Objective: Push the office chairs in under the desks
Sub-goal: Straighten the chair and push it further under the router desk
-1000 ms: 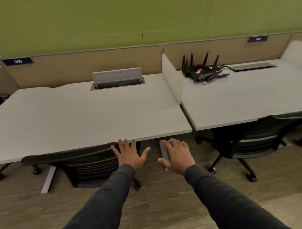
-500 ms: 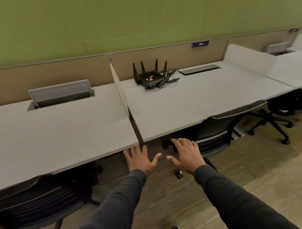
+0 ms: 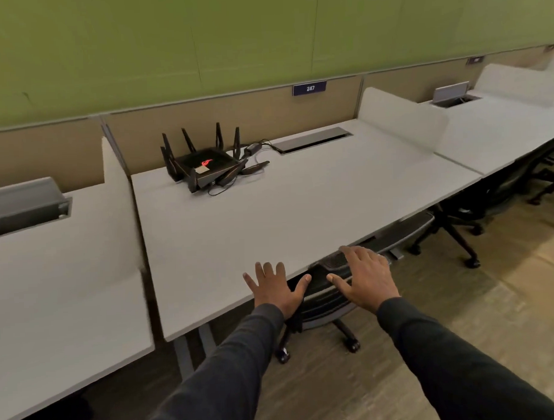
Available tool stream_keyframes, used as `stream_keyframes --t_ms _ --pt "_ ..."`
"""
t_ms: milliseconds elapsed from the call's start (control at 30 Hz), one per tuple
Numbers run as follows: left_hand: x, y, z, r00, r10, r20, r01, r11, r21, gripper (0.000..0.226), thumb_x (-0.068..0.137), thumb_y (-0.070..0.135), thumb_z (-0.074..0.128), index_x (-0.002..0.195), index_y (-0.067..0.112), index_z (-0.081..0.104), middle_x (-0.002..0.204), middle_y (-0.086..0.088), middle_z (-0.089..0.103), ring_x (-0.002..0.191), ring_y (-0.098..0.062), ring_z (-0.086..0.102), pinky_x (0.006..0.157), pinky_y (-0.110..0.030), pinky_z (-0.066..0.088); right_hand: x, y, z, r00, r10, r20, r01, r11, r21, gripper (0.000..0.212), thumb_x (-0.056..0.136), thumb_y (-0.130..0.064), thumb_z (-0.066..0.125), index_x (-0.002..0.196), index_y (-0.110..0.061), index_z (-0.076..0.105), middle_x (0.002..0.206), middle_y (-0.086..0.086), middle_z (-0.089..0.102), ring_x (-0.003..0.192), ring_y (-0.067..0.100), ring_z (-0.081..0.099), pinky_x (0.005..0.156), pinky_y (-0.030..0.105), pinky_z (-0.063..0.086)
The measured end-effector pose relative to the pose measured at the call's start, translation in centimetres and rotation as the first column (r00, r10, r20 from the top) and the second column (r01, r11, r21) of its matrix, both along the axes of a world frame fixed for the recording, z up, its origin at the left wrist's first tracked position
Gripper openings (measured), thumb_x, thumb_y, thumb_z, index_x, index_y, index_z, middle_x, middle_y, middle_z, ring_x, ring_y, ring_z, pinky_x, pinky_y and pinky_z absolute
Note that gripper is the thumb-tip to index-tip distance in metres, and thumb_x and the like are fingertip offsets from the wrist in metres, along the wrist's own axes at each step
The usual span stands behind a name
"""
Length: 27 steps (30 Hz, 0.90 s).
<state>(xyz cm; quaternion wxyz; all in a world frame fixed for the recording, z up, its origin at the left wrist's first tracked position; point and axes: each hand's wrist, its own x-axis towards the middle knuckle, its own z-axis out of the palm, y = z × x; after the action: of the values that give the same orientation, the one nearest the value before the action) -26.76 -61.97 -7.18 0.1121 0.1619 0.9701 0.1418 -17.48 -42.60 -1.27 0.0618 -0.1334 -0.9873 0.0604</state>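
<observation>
A black mesh office chair (image 3: pixel 393 237) stands tucked partly under the middle white desk (image 3: pixel 300 209), its backrest top showing past the front edge. My right hand (image 3: pixel 366 277) hovers open with spread fingers over the left end of that backrest; whether it touches is unclear. My left hand (image 3: pixel 277 288) is open over the desk's front edge, just left of the chair. A second black chair (image 3: pixel 495 196) sits under the desk to the right (image 3: pixel 493 133).
A black router (image 3: pixel 205 165) with antennas and cables sits at the back of the middle desk. White dividers separate the desks. Another desk (image 3: pixel 61 280) lies to the left. Wooden floor stretches at the lower right.
My view has swung right, from the left desk and its chair to the middle desk. Both hands have moved along with it and now sit at the middle chair's backrest.
</observation>
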Motion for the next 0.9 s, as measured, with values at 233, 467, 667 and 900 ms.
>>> stream_keyframes --t_ms 233,467,667,900 --pt "-1.9 10.2 0.0 0.998 0.050 0.028 -0.050 0.999 0.019 0.098 0.086 0.086 0.016 0.157 0.019 0.026 0.164 -0.014 0.021 0.155 -0.034 0.000 0.118 -0.066 -0.007 -3.3 11.4 -0.4 0.999 -0.036 0.014 0.037 0.998 -0.041 0.075 0.091 -0.069 0.049 0.150 -0.024 0.036 0.143 0.006 0.050 0.135 0.026 0.042 0.112 0.050 0.033" --pt "-1.6 17.8 0.4 0.961 0.271 0.056 -0.270 0.963 -0.017 0.095 0.088 0.084 0.016 0.155 0.018 0.031 0.160 -0.015 0.026 0.152 -0.036 0.011 0.120 -0.062 0.009 -5.3 22.9 -0.8 0.996 0.036 0.082 -0.032 0.998 -0.055 0.070 0.095 -0.068 0.041 0.149 -0.023 0.038 0.144 0.009 0.049 0.135 0.030 0.043 0.111 0.054 0.034" --pt "-0.9 22.6 0.5 0.834 0.529 0.160 -0.534 0.846 -0.014 0.093 0.091 0.081 0.023 0.151 0.011 0.035 0.150 -0.020 0.036 0.136 -0.039 0.037 0.108 -0.052 0.039 -7.2 31.0 -0.7 0.985 0.013 0.172 -0.003 0.998 -0.061 0.070 0.095 -0.067 0.042 0.146 -0.020 0.039 0.143 0.013 0.046 0.131 0.035 0.043 0.107 0.053 0.036" --pt "-3.3 24.6 -1.0 0.614 0.768 0.182 -0.764 0.637 -0.108 0.092 0.087 0.081 0.037 0.144 0.009 0.044 0.139 -0.022 0.047 0.126 -0.040 0.049 0.098 -0.050 0.048 -11.5 37.4 -3.2 0.942 -0.134 0.307 0.225 0.932 -0.283 0.062 0.094 -0.053 0.057 0.134 -0.007 0.045 0.129 0.016 0.057 0.115 0.035 0.059 0.089 0.041 0.048"
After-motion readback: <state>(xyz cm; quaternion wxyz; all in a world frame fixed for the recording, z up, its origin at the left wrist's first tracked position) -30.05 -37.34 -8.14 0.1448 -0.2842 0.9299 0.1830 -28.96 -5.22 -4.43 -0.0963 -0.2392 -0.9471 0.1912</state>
